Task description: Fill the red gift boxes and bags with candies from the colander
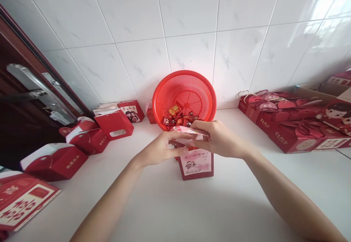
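Head view: from where I stand, a red wedding favour box (199, 164) sits near the middle of the white counter (164, 205), just before a tipped red plastic basket (157, 104) of wrapped sweets (175, 109) at the back edge. The right hand (215, 137) grasps the box's pink printed top flap (183, 129) between thumb and fingers; the left hand (164, 146) curls about the upper left part, touching it, though I cannot tell whether it pinches.

I'd judge it light, thin card: stiff along the folds, soft and easily creased at the flaps, a little slick where printed. Best hold it by the folded side edges, low down, and handle the top gently. Its pale printed panel faces the near edge, lettering upright for the wearer. The flap's long axis runs roughly left to right, along the back edge; the box's own is hidden behind the fingers.
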Motion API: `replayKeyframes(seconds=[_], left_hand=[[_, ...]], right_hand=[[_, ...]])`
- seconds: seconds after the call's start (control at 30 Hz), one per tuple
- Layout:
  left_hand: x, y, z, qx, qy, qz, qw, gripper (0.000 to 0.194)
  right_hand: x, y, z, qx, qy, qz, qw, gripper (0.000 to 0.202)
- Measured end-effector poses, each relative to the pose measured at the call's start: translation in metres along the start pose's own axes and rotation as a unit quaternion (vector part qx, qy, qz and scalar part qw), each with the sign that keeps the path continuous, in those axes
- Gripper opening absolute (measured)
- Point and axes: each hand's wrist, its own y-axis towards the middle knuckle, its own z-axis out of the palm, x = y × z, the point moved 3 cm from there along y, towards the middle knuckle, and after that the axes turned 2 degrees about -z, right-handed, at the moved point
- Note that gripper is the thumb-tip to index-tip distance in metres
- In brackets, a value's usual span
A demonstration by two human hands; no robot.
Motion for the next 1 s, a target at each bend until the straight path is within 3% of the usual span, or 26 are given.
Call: replayKeyframes(seconds=[0.13, 0.27, 0.37, 0.5, 0.77, 1.0], left_hand=[[0.003, 0.001, 0.000, -0.007, -0.018, -0.013, 1.000, 0.042], [0.004, 0.001, 0.000, -0.014, -0.019, -0.027, 0.999, 0.042], [0.005, 0.001, 0.000, -0.013, -0.027, -0.038, 0.999, 0.044], [0.007, 0.001, 0.000, -0.005, -0.038, -0.051, 0.998, 0.049], [0.004, 0.000, 0.000, 0.016, -0.051, -0.060, 0.997, 0.058], [0.005, 0.001, 0.001, 0.032, -0.059, -0.062, 0.996, 0.059]], right_hand=[[-0.001, -0.002, -0.006, -0.023, 0.151, 0.024, 0.988, 0.021], [-0.005, -0.002, -0.007, -0.024, 0.325, 0.081, 0.942, 0.018], [-0.010, 0.001, -0.008, -0.094, 0.356, 0.071, 0.927, 0.012], [-0.012, 0.005, -0.009, -0.157, 0.316, -0.020, 0.935, 0.015], [-0.007, 0.002, -0.009, -0.103, 0.100, -0.025, 0.989, 0.006], [-0.010, 0.002, -0.005, -0.023, -0.043, -0.072, 0.996, 0.015]])
